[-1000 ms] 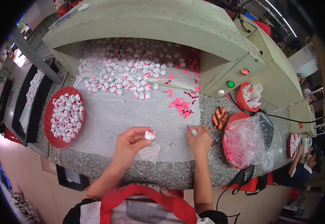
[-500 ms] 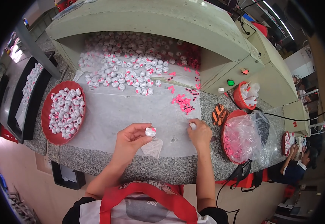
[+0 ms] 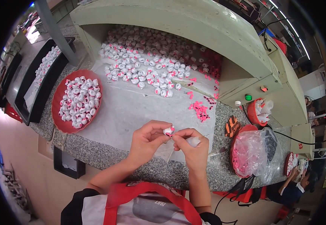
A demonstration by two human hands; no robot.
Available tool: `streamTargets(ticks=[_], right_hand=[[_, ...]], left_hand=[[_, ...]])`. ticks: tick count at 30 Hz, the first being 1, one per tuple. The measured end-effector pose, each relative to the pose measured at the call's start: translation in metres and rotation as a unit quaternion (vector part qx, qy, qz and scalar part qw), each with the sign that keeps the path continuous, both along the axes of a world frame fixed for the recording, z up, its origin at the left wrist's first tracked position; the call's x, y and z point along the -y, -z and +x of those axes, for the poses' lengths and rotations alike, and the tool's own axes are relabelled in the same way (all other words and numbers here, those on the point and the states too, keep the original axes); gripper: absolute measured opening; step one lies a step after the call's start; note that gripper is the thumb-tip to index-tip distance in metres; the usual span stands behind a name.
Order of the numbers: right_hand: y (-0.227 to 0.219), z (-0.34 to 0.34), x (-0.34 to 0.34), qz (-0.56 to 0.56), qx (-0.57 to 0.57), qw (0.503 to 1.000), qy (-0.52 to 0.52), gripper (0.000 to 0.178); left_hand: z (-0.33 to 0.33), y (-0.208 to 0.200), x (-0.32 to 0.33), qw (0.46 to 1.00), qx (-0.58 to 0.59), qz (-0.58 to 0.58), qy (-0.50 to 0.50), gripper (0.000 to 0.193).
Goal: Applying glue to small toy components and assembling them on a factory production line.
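Note:
My left hand (image 3: 148, 139) pinches a small white rounded piece with pink parts (image 3: 168, 131) between thumb and fingertips. The fingertips of my right hand (image 3: 196, 153) are closed against that piece, at a tiny pink-and-dark bit. A whitish translucent object, perhaps a small bottle (image 3: 194, 141), is tucked in the curl of the right hand; most of it is hidden. Both hands are over the near edge of a white sheet (image 3: 129, 108). Loose pink pieces (image 3: 199, 109) lie beyond my right hand, and a heap of similar white pieces (image 3: 148, 71) spreads farther back.
A red scalloped tray (image 3: 67, 126) of white pieces stands left, beside a long black tray (image 3: 28, 117). The pale green hooded cabinet (image 3: 170, 18) arches over the heap. At right are a plastic-covered red tray (image 3: 248, 129), a red basket (image 3: 252, 116) and another person (image 3: 296, 187).
My right hand has moved left from the pink pieces to meet the left hand at the white piece. The head view has shifted, so the bench sits farther right.

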State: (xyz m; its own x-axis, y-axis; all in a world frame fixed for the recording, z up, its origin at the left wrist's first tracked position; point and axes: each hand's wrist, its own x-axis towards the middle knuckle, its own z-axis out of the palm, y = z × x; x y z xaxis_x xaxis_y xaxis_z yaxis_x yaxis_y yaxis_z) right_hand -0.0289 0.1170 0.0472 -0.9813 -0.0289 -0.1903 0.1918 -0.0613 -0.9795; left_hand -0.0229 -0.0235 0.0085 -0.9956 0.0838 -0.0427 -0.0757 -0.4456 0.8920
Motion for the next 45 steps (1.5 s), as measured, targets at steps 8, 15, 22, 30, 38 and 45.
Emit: streamTargets(ticks=[8, 15, 22, 30, 38, 45], right_hand=[[0.012, 0.002, 0.003, -0.005, -0.046, 0.998, 0.031, 0.011], [0.021, 0.003, -0.004, 0.062, -0.128, 0.99, 0.011, 0.015], [0.054, -0.017, -0.011, 0.042, 0.0, 0.999, 0.015, 0.016], [0.025, 0.0, -0.02, -0.004, -0.129, 0.991, -0.026, 0.025], [0.011, 0.013, -0.018, -0.014, -0.172, 0.983, -0.054, 0.026], [0.016, 0.014, -0.01, 0.011, -0.183, 0.982, -0.043, 0.025]], left_hand=[[0.0, -0.012, 0.008, 0.998, -0.064, 0.007, 0.014, 0.027], [-0.003, -0.008, 0.003, 0.998, -0.018, 0.023, 0.049, 0.026], [-0.017, 0.034, -0.013, 0.996, 0.08, 0.04, 0.006, 0.023], [-0.002, 0.001, -0.01, 0.995, 0.063, 0.054, 0.046, 0.027], [0.014, -0.017, -0.005, 0.997, 0.043, 0.046, 0.052, 0.026], [0.016, -0.013, -0.01, 1.0, 0.019, 0.017, 0.013, 0.022]])
